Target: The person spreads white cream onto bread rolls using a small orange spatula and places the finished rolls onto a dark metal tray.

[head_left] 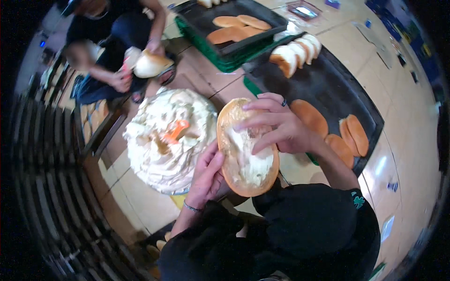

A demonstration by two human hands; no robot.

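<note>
My left hand (pixel 208 171) grips the left edge of a large oval bread bun (pixel 226 159), its thumb along the rim. The bun's inner face is turned up and smeared with white cream (pixel 260 165), thickest at the lower end. My right hand (pixel 276 124) holds the bun's upper right side, with its fingers reaching over the inner face; its thumb is hidden. Left of the bun rises a big mound of whipped cream (pixel 157 154). An orange scraper (pixel 176 131) is stuck in the top of it.
On the right, a black tray (pixel 328 89) carries plain buns (pixel 309 117) and cream-covered ones (pixel 304 49). Another tray (pixel 187 10) of buns rests on green crates (pixel 206 58) behind. At far left, a person (pixel 117 37) holds a bun (pixel 151 64). Dark racks (pixel 51 178) line the left.
</note>
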